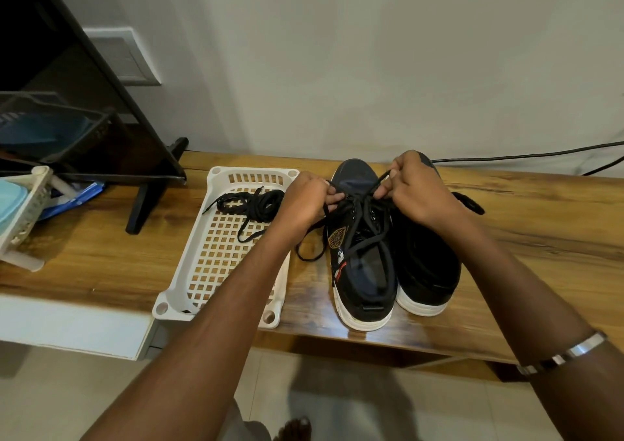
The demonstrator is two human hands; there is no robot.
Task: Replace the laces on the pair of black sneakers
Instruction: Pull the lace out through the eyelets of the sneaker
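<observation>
- Your left hand [304, 201] pinches one run of the black lace [363, 224] at the left side of the eyelet rows, fingers curled round it; a loose tail of that lace drops off the shoe's left flank onto the desk [523, 224].
- Your right hand [417, 189] pinches the other run, drawn up and away from you, above the front eyelets.
- The left sneaker [363, 271] stands under both hands, toe to the wall, heel toward you, so its long axis runs straight away from you. The lace crosses that axis between your hands.
- The right sneaker [429, 271] sits touching the first on its right, same heading; whether it carries a lace I cannot tell, as your right hand hides its front.
- The eyelets lie just below and between both hands, neither clearly nearer, so I judge the next pull or threading goes sideways across the tongue.
- A coiled spare lace [251, 202] lies in the white tray [175, 292] just left of the shoes, close to your left hand.
- Room: both heels and the tray's near end sit near the desk's front edge; open wood lies to the right, and a cable [526, 155] runs along the wall behind.
</observation>
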